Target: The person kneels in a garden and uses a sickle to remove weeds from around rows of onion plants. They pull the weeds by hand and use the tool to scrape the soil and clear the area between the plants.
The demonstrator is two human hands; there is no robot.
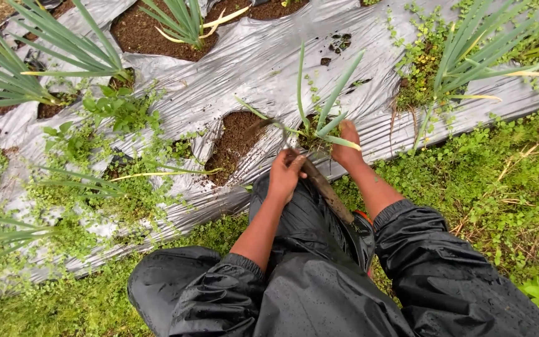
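My left hand (285, 175) is closed around the wooden handle (329, 193) of a digging tool, whose tip reaches into a soil hole (235, 140) in the silver plastic mulch (251, 62). Beside it, my right hand (346, 145) grips the base of a small green onion plant (322, 112) where it meets the soil. The tool's blade is blurred and partly hidden by leaves. I wear black wet rain sleeves and trousers (319, 287).
Larger onion plants (469, 56) grow in other holes along the mulch, with small-leaved weeds (120, 187) spreading over it. Grass and weeds (506, 181) cover the ground to the right and near me.
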